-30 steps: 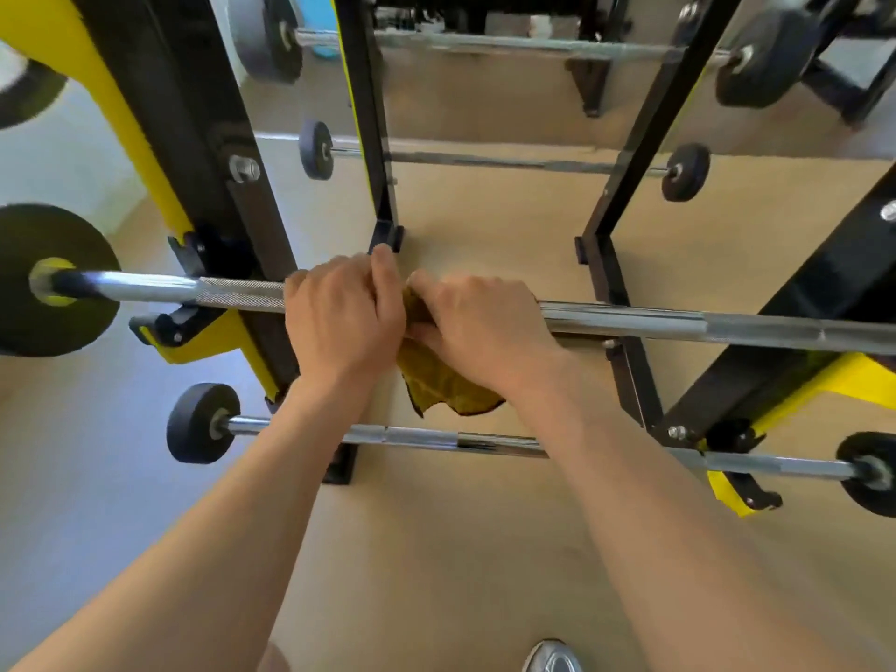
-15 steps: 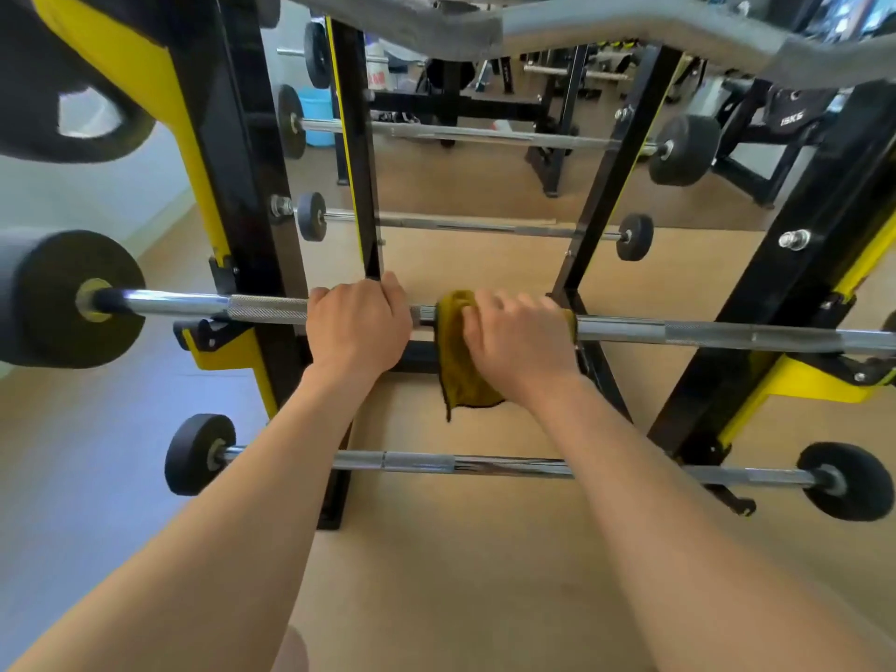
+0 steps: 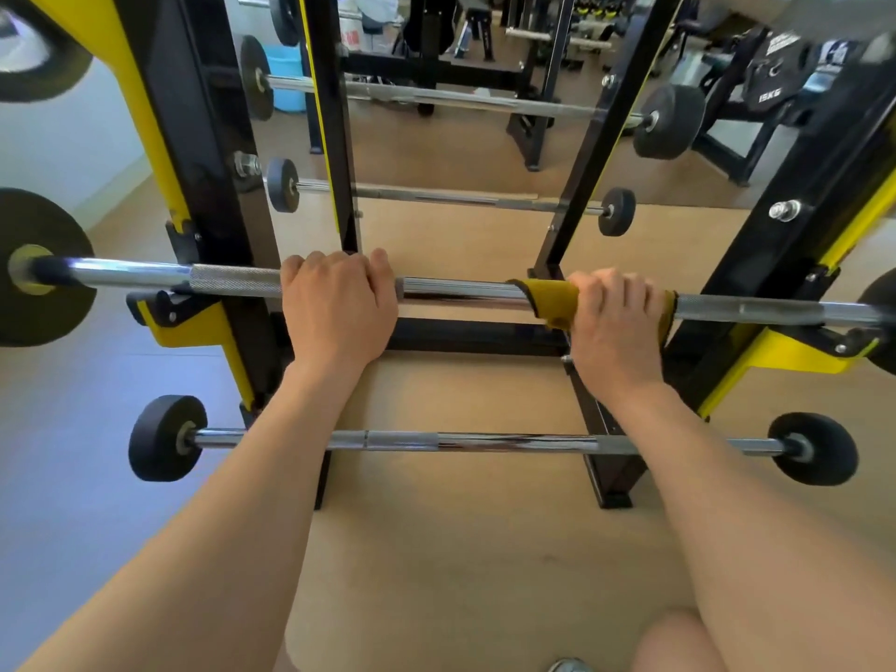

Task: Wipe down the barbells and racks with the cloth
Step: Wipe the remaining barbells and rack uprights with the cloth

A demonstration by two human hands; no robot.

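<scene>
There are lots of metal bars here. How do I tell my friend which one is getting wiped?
Find the big black-and-yellow rack. On its near side, take the upper barbell, gripped by the left hand and right hand. Unlike the lower barbell, it has a mustard-yellow cloth wrapped round it under the right hand.

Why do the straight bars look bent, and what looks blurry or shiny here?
Head view: the wide-angle lens splays the rack uprights outward; the plate at top left is blurred; the barbell glares bright near its left end.
</scene>
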